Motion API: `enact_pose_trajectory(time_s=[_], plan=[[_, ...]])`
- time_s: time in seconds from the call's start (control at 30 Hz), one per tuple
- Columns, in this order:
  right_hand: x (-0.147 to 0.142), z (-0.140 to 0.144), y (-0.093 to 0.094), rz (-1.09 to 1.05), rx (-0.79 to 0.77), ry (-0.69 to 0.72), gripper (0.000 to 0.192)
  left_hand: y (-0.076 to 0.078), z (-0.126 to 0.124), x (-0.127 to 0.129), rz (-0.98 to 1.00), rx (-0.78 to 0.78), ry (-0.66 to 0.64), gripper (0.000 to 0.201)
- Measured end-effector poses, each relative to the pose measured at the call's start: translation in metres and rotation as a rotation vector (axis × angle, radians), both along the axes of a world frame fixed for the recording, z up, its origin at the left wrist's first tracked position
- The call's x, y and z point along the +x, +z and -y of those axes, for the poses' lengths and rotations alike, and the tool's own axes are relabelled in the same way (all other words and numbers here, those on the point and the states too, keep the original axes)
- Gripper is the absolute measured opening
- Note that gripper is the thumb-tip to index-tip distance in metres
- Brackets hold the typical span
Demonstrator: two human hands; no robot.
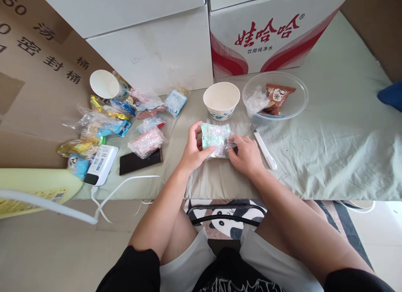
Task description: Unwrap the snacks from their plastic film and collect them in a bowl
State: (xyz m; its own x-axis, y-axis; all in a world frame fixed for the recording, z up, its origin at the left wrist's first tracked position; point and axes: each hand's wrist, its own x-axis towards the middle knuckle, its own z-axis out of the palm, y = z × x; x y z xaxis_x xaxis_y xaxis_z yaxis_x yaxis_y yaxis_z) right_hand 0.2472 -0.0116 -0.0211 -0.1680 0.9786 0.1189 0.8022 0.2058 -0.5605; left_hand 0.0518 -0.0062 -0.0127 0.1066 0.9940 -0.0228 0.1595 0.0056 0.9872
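Note:
My left hand (193,149) and my right hand (246,154) together hold a small pale green snack packet in clear wrap (216,140), just above the grey-green cloth (329,149). The left hand grips its left edge, the right hand its right edge. Behind the packet stands a white paper bowl (221,100). To its right a clear plastic bowl (293,103) holds a brown snack packet (277,98) and crumpled clear wrap (256,100). A white knife-like tool (264,147) lies next to my right hand.
A heap of wrapped snacks (106,120) lies at the left with a tipped paper cup (105,85), a pink packet (147,142), a black phone (140,162) and a white power bank (101,164) with cable. Cardboard boxes (270,32) stand behind. A blue object (392,95) sits far right.

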Motion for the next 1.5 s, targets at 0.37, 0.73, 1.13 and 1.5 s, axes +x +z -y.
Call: enact_pose_trajectory(time_s=[0.37,0.73,1.13,1.5], plan=[[-0.001,0.004,-0.001,-0.018,0.065,-0.022,0.024,0.005,0.0,0.003,0.032,-0.029,0.003,0.087],[-0.001,0.003,0.002,0.005,0.026,0.0,0.024,0.0,0.0,0.006,0.012,-0.008,0.01,0.08],[-0.001,0.002,0.002,0.019,0.019,0.007,0.023,0.004,-0.001,0.008,0.008,-0.034,0.023,0.079],[0.014,0.002,0.012,0.089,0.236,-0.239,0.021,-0.008,-0.006,-0.011,0.013,0.183,0.13,0.088]])
